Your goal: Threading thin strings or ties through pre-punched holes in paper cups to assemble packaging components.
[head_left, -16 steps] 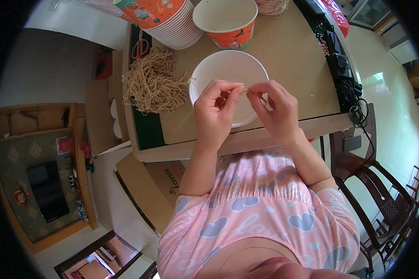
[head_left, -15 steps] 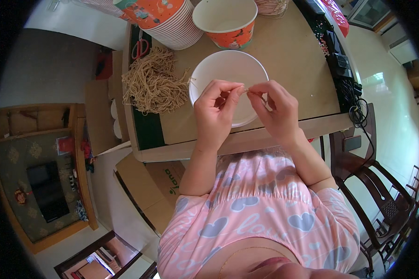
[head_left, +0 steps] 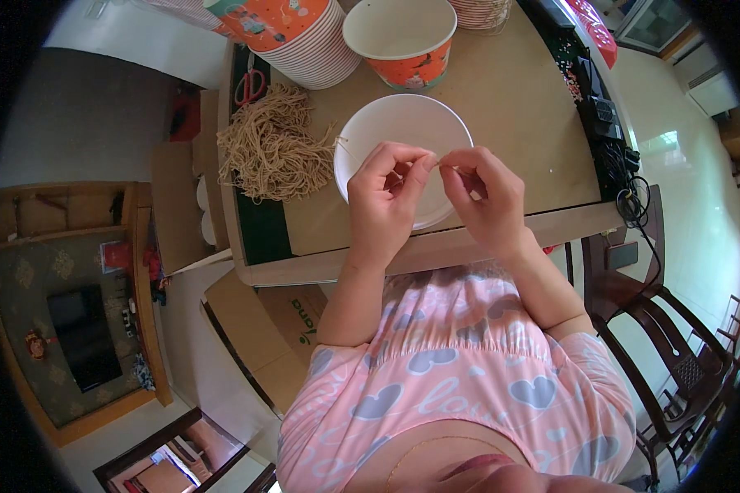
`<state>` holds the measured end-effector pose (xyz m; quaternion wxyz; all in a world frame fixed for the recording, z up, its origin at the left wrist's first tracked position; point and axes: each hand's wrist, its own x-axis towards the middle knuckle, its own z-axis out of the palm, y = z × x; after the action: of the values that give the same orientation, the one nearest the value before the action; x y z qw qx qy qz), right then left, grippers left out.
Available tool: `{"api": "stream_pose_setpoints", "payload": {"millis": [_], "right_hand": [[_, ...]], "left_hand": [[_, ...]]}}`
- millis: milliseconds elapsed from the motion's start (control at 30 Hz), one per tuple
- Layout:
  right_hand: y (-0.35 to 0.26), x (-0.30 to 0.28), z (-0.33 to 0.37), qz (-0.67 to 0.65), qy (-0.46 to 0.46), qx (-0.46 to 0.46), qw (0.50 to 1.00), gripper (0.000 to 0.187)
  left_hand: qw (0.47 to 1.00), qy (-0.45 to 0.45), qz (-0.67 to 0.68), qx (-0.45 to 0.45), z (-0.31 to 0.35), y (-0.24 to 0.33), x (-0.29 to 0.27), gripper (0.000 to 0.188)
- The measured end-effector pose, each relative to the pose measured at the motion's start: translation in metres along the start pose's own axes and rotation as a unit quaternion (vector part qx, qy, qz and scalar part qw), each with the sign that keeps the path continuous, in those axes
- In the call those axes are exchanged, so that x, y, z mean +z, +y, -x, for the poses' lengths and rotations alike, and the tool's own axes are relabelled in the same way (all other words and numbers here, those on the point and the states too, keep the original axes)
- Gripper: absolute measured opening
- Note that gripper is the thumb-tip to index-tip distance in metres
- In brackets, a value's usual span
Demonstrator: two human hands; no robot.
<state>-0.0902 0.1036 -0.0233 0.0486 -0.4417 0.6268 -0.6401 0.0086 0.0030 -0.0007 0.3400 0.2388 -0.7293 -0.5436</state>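
My left hand (head_left: pixel 382 201) and my right hand (head_left: pixel 493 197) meet fingertip to fingertip over a white paper bucket (head_left: pixel 403 117), each closed in a pinch. A thin tan string runs between the pinched tips, mostly hidden by my fingers. At the bucket's left rim a short bit of string (head_left: pixel 341 143) shows and leads inward behind my left hand. Left of the bucket lies a loose heap of tan strings (head_left: pixel 275 148).
Red-handled scissors (head_left: pixel 250 85) lie behind the string heap. Farther back stand a stack of orange patterned paper buckets (head_left: pixel 304 57) and a single patterned bucket (head_left: pixel 411 70). Black cables (head_left: pixel 631 193) hang at the table's right edge. An open cardboard box (head_left: pixel 177 205) stands at the left.
Both hands stay pinched together. The fingertips have shifted slightly, and less of the string shows between them. The white bucket sits a touch lower in the picture.
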Motion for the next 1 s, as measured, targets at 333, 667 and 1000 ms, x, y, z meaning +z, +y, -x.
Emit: {"api": "stream_pose_setpoints", "payload": {"millis": [333, 667, 1000], "right_hand": [[-0.002, -0.002, -0.004, 0.024, -0.013, 0.0, 1.0, 0.008], [-0.008, -0.006, -0.006, 0.026, -0.029, 0.016, 0.999, 0.008], [-0.009, -0.015, -0.013, -0.063, -0.042, 0.138, 0.988, 0.007]], "left_hand": [[1.0, -0.001, 0.013, 0.002, -0.001, -0.002, 0.001, 0.008], [1.0, -0.004, -0.002, 0.003, 0.0, -0.002, 0.001, 0.008], [0.998, -0.031, -0.049, 0.02, -0.002, 0.012, -0.001, 0.008]]}}
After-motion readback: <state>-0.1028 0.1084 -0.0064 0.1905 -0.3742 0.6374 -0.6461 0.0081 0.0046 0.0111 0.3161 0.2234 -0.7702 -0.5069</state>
